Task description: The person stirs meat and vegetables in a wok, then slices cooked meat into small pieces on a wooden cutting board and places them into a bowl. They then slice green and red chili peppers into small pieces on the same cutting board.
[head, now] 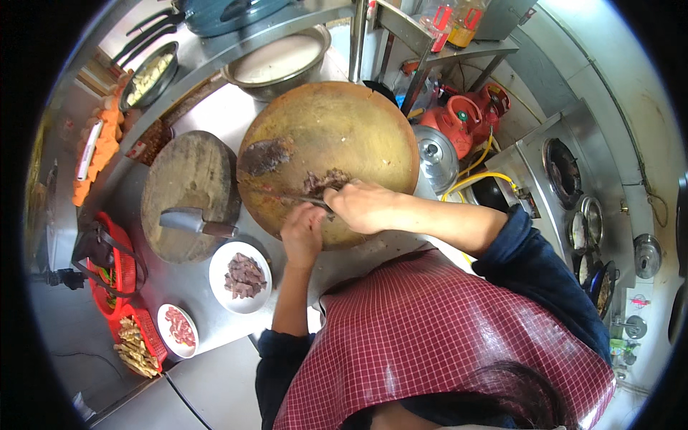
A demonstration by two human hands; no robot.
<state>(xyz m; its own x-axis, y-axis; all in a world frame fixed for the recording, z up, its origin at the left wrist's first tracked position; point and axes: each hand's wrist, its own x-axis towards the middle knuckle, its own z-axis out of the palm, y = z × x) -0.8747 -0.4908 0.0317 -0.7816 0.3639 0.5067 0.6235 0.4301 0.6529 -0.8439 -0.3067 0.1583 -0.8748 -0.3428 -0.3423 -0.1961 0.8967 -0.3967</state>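
Observation:
A large round wooden chopping board [344, 129] lies before me. My right hand [365, 207] grips a knife [287, 197], its blade seen almost edge-on and pointing left across the board. Fingers bent, my left hand [302, 231] is at the near side of the blade; whether it touches the steel or holds something is unclear. Chopped dark meat [325, 180] lies just beyond the blade, partly behind my right hand. Farther left on the same board rests a dark piece of meat [269, 156].
A cleaver [196, 221] lies on a smaller round board [188, 177] at left. Nearby stand a bowl of sliced dark meat [244, 276], a bowl of pinkish meat [180, 327] and a red basket of ginger [137, 344]. Beyond are a metal basin [277, 59] and red gas cylinders [451, 123].

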